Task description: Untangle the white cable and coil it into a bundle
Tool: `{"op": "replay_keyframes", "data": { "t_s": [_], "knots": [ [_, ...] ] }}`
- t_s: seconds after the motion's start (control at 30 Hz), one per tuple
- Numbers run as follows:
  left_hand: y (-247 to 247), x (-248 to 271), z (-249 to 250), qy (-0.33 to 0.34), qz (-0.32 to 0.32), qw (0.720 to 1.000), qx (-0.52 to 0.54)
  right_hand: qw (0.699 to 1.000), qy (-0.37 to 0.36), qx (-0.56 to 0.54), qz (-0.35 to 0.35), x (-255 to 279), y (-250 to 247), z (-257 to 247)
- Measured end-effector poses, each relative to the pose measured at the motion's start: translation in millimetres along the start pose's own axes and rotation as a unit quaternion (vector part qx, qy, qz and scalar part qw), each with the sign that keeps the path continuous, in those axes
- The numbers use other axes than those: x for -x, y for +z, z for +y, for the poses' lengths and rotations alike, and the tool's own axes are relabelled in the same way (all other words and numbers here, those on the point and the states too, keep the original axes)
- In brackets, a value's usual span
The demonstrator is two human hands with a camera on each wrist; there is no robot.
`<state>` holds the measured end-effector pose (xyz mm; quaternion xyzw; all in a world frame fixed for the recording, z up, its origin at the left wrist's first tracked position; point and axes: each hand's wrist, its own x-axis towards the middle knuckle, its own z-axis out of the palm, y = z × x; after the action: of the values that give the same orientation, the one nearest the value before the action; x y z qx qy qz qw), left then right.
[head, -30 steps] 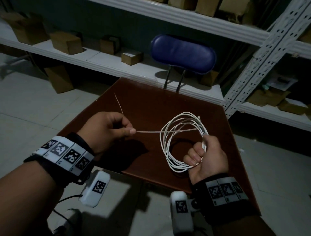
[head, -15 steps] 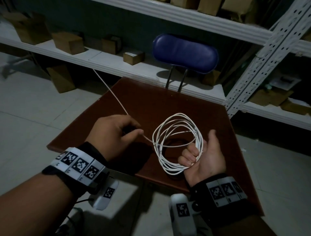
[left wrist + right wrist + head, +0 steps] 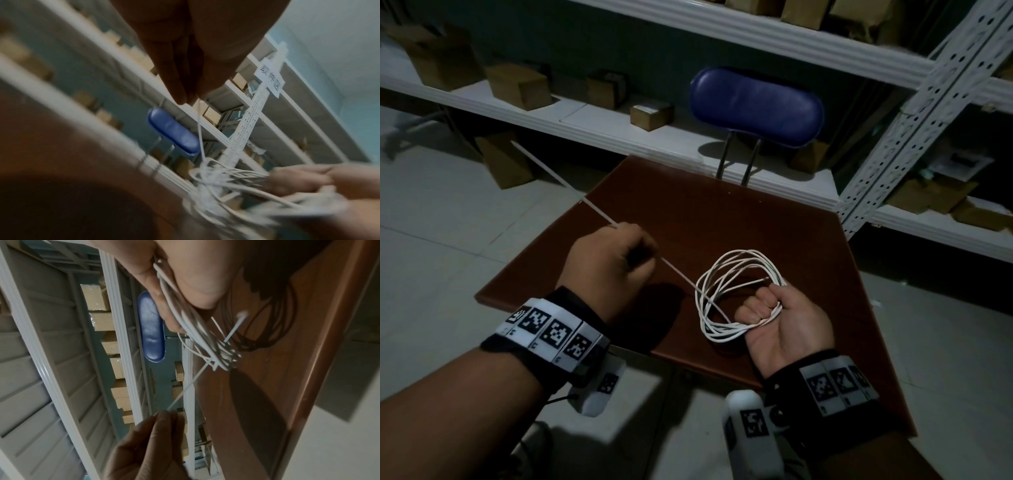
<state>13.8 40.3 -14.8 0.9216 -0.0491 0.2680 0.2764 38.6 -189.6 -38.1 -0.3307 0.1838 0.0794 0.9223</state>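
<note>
Right hand [image 3: 784, 325], palm up, is gripping the coil [image 3: 736, 294] of white cable in curled fingers above the bench [image 3: 688, 212]. Left hand [image 3: 609, 263] is pinching the free strand [image 3: 678, 274], which is running taut from the coil through it and off up-left.

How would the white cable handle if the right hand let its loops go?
The white cable is thin and probably light. Its loops hold rounded arcs above the right hand, so it seems springy and may splay open. The left hand holds its tail straight.
</note>
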Motion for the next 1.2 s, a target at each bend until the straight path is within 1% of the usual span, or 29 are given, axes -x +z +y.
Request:
{"op": "replay_keyframes", "data": {
  "t_s": [0.1,0.17,0.23,0.33,0.43,0.5,0.6,0.73,0.8,0.9,1.0,1.1,1.2],
  "knots": [
    [10,7,7,-0.017,-0.026,0.993,0.114,1.000,0.001,-0.020,-0.013,2,1,0],
    [19,12,14,-0.041,-0.063,0.980,0.185,0.999,0.007,-0.033,-0.026,4,3,1],
    [27,18,22,-0.055,-0.096,0.966,0.234,0.998,0.017,-0.043,-0.036,4,5,3],
    [36,25,32,-0.057,-0.133,0.952,0.269,0.997,0.026,-0.059,-0.049,4,9,9],
    [37,27,39,-0.069,-0.180,0.932,0.307,0.997,0.030,-0.056,-0.041,2,11,15],
    [36,26,40,-0.075,-0.199,0.929,0.303,0.997,0.041,-0.045,-0.048,2,10,17],
    [35,23,38,-0.111,-0.196,0.920,0.320,0.996,0.044,-0.039,-0.067,6,10,19],
    [32,20,42,-0.132,-0.191,0.909,0.345,0.999,-0.017,0.015,-0.035,11,18,16],
    [28,17,43,-0.137,-0.193,0.903,0.358,0.998,-0.024,0.049,-0.031,13,22,14],
    [24,14,40,-0.130,-0.191,0.907,0.352,0.995,-0.005,0.090,-0.046,17,24,9],
    [22,14,37,-0.115,-0.191,0.913,0.341,0.988,-0.008,0.141,-0.067,19,22,5],
    [20,13,33,-0.087,-0.192,0.925,0.316,0.970,-0.021,0.230,-0.072,19,18,1],
    [16,11,31,-0.074,-0.190,0.928,0.312,0.952,-0.025,0.291,-0.090,18,15,-5]
  ]
}}
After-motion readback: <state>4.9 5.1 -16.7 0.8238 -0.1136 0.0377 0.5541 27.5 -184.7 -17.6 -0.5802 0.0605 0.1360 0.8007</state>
